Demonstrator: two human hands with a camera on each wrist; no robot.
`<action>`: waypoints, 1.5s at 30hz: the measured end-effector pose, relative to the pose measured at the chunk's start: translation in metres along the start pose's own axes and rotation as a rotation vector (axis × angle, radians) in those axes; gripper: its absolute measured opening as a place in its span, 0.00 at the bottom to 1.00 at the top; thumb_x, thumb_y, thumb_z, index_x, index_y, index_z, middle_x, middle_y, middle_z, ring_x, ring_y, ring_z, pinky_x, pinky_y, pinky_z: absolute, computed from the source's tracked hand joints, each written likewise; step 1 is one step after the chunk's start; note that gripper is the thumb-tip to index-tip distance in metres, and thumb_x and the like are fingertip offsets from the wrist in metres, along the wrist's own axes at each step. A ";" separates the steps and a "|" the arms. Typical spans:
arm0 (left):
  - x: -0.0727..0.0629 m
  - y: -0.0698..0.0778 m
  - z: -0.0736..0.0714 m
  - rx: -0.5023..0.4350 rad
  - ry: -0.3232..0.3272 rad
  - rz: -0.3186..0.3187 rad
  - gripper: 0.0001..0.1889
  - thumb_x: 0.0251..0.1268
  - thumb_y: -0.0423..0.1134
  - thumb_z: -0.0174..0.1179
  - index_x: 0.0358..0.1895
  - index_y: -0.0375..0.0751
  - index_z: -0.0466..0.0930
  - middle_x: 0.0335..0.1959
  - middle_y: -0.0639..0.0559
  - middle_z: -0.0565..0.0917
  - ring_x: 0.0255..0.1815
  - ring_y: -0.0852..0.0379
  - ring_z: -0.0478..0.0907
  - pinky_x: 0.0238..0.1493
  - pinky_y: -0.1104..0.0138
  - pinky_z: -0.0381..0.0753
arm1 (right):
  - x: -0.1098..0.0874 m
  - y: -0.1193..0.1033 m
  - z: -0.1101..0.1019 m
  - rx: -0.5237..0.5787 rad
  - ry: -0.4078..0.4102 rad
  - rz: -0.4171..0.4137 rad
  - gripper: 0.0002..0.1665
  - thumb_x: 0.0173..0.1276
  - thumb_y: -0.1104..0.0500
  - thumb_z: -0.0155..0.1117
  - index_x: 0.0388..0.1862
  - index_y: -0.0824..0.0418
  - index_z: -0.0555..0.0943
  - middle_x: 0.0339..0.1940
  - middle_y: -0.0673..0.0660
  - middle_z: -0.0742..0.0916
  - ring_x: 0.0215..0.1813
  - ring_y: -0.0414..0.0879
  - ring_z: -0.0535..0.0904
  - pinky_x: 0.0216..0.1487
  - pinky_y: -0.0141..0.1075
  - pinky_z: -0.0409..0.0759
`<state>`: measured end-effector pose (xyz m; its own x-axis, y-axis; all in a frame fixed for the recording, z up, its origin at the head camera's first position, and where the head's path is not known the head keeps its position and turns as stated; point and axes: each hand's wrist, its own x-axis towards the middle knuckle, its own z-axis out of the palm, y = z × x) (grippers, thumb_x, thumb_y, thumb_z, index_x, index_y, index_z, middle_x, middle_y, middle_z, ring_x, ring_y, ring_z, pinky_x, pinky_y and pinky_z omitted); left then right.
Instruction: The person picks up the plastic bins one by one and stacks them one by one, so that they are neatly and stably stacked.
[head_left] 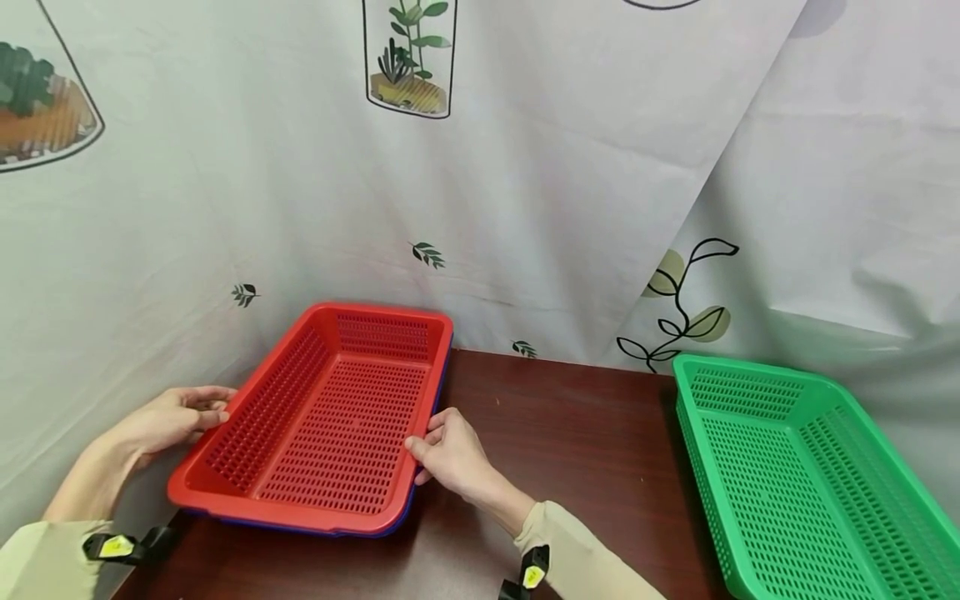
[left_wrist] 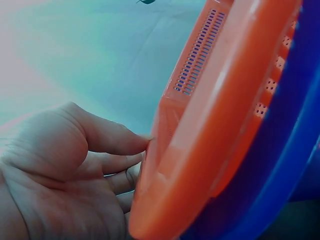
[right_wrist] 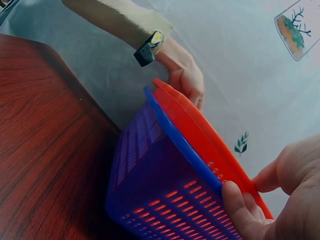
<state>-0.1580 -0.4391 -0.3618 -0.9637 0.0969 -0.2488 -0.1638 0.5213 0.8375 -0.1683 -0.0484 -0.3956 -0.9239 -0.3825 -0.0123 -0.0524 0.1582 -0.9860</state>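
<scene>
A red slotted plastic basket (head_left: 337, 437) sits nested inside a blue one (right_wrist: 150, 172) at the left of the table. Only a thin edge of the blue basket shows in the head view. My left hand (head_left: 176, 417) holds the red rim on its left side, thumb on top and the other fingers partly hidden below. On the opposite side, my right hand (head_left: 453, 454) pinches the red rim between thumb and fingers. In the right wrist view, its fingertips lie right by the blue rim, and a gap separates the two rims.
A green slotted basket (head_left: 701, 492) stands at the right side of the dark wood table (head_left: 555, 442). Behind and to the left hangs a pale cloth (head_left: 540, 208) with printed plants and jars, close to the left hand and the baskets' far end.
</scene>
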 end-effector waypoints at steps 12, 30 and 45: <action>0.001 -0.001 0.000 0.017 0.021 0.004 0.24 0.73 0.26 0.49 0.63 0.08 0.55 0.43 0.47 0.82 0.37 0.62 0.79 0.37 0.64 0.83 | 0.001 -0.001 -0.001 -0.021 -0.014 0.007 0.14 0.68 0.68 0.66 0.43 0.68 0.68 0.25 0.56 0.82 0.16 0.45 0.81 0.24 0.45 0.85; 0.001 -0.001 0.000 -0.051 0.041 -0.038 0.26 0.76 0.32 0.50 0.62 0.08 0.57 0.42 0.47 0.85 0.38 0.61 0.83 0.41 0.62 0.85 | -0.002 0.002 -0.005 -0.076 0.069 0.014 0.19 0.66 0.61 0.70 0.43 0.68 0.69 0.26 0.56 0.81 0.11 0.43 0.77 0.19 0.46 0.83; 0.008 -0.025 -0.002 -0.320 -0.089 -0.121 0.29 0.81 0.42 0.47 0.66 0.13 0.59 0.44 0.51 0.85 0.44 0.53 0.85 0.47 0.54 0.84 | 0.000 0.008 -0.004 0.331 0.007 0.116 0.28 0.68 0.69 0.62 0.60 0.74 0.59 0.39 0.65 0.76 0.31 0.53 0.80 0.28 0.45 0.86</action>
<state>-0.1624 -0.4533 -0.3835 -0.9133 0.1314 -0.3855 -0.3475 0.2424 0.9058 -0.1705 -0.0436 -0.4031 -0.9193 -0.3725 -0.1269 0.1773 -0.1040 -0.9786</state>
